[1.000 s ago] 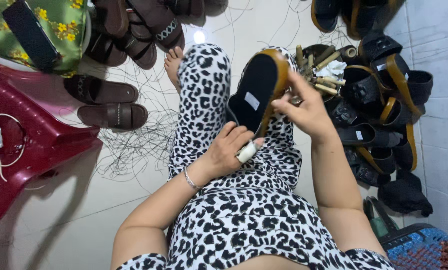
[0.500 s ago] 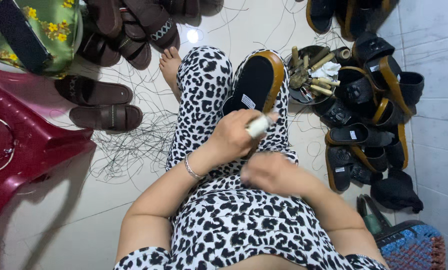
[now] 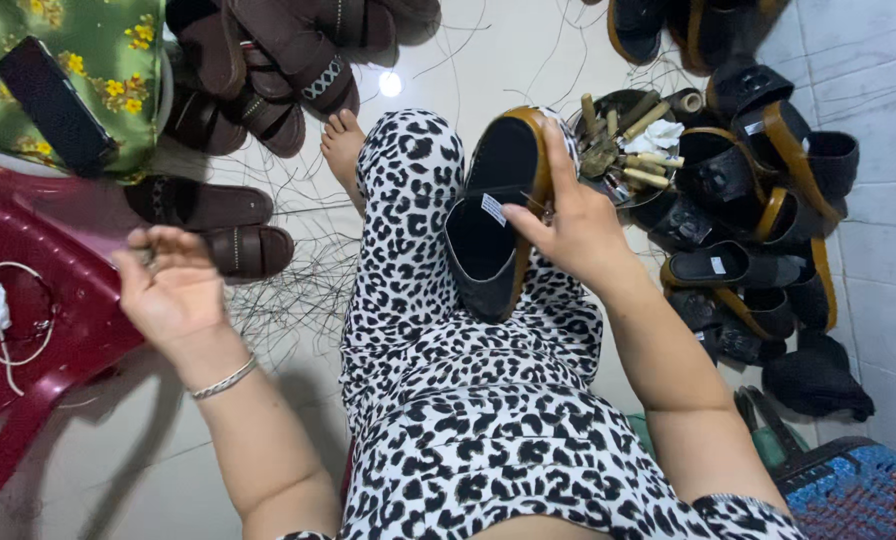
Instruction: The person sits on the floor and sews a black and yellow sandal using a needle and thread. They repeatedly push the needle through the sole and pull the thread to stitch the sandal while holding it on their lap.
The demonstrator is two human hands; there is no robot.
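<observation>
I sit on the floor in leopard-print trousers (image 3: 448, 400). A black sandal (image 3: 493, 225) with a tan edge rests upside down on my raised knee, and my right hand (image 3: 578, 225) grips its rim. My left hand (image 3: 168, 290) is lifted out to the left over the floor, palm towards me, with a bracelet at the wrist. Its fingertips are curled together. Whether they pinch anything is too small to see.
A red plastic chair (image 3: 58, 300) lies at the left, with brown sandals (image 3: 208, 225) beside it. Black sandals (image 3: 748, 200) are piled at the right around a round tray of tools (image 3: 628, 140). Loose threads (image 3: 288, 290) litter the floor. A blue basket (image 3: 848, 490) sits bottom right.
My left hand has swung away from the sandal out to the left, and the small white object it held is out of sight. My right hand has come up from my lap onto the sandal.
</observation>
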